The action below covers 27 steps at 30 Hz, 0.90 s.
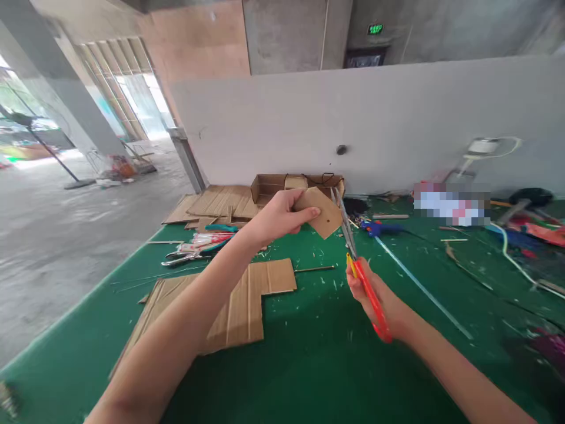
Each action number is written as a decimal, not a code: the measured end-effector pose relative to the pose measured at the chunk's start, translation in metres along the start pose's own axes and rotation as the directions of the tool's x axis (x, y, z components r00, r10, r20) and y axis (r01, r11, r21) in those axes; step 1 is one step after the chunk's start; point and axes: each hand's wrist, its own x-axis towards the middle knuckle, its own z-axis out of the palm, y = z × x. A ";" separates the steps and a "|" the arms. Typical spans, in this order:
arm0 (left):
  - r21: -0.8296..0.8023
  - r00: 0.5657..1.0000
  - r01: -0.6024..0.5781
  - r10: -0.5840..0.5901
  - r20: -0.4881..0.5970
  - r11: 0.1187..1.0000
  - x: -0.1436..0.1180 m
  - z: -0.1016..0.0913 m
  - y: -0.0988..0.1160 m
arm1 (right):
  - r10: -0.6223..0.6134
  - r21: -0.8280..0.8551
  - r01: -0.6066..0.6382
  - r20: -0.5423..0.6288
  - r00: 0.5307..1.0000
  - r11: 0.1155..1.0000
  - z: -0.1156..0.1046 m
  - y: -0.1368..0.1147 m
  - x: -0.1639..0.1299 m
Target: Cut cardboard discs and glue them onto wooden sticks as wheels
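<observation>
Gripping a cardboard piece left hand, right hand clutches scissors.

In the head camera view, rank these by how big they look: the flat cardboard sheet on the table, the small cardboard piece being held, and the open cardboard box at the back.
1. flat cardboard sheet
2. open cardboard box, farther away, so unsure
3. small cardboard piece

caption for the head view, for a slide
Left hand holds a cardboard piece against red-handled scissors in right hand.
</observation>
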 end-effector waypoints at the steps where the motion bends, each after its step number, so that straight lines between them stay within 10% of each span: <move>1: -0.001 1.000 0.005 -0.005 -0.005 1.000 0.000 0.000 0.000 | 0.021 -0.001 -0.021 0.001 1.000 1.000 0.000 0.000 -0.001; 21: 0.062 0.999 0.036 -0.038 0.028 0.997 -0.004 -0.012 0.007 | 0.271 0.134 -0.267 -0.010 0.963 0.954 -0.002 -0.016 0.003; 27: 0.022 0.999 0.041 -0.041 0.008 0.999 -0.001 -0.013 0.001 | 0.092 0.045 -0.088 -0.089 0.992 0.995 0.000 -0.008 0.004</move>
